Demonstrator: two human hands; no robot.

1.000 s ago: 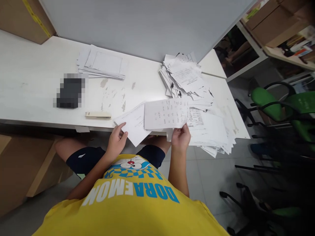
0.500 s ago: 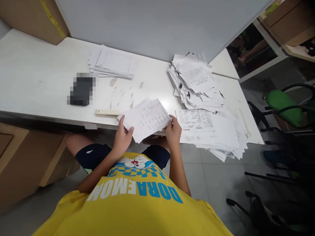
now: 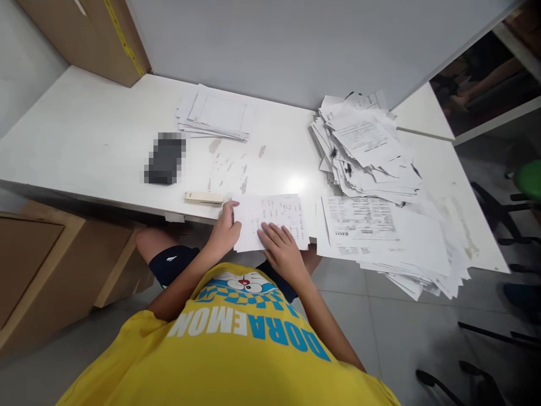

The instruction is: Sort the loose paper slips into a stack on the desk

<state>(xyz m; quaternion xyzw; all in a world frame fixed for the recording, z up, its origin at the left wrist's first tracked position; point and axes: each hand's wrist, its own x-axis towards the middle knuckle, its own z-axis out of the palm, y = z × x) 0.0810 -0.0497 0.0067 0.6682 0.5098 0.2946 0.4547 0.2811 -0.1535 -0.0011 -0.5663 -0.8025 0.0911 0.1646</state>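
Note:
White sheets of paper (image 3: 289, 210) with rows of handwriting lie at the table's front edge, partly overhanging it. My left hand (image 3: 226, 230) is closed on their left edge, fingers at the side and thumb near the corner. Flat on the lower part of the top sheet rests my right hand (image 3: 282, 248), its fingers stretched out and covering some writing. A cream stapler (image 3: 205, 197) lies just left of the sheets, close to my left fingertips.
Printed papers (image 3: 363, 225) overhang the front edge at the right. Behind them is a tall untidy paper pile (image 3: 367, 141). A smaller stack (image 3: 220, 113) and a blurred dark object (image 3: 165, 159) lie at left. A grey partition (image 3: 296, 45) stands behind the table (image 3: 105, 118).
The sheets, held up tilted between both hands before, now lie flatter and straighter at the table edge. My right hand has left their right edge and spread over them. The view has shifted left.

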